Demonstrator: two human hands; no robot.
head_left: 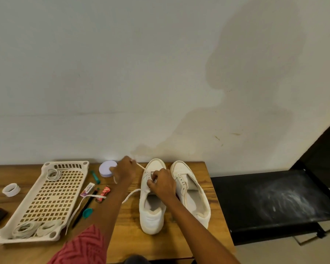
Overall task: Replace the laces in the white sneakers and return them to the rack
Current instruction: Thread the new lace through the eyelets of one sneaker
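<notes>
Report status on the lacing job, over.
Left hand pulls the lace taut; right hand pinches at the left sneaker eyelets. Right sneaker unlaced. Nothing in the way.

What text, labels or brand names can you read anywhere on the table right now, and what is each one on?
Small white and purple box: one purple word along its side, too blurred to read for certain.
Red patterned wrapper: print, nothing legible.
White sneakers: no brand or marking visible.
Round lilac tin, tape roll, white basket tray: no text visible.
</notes>
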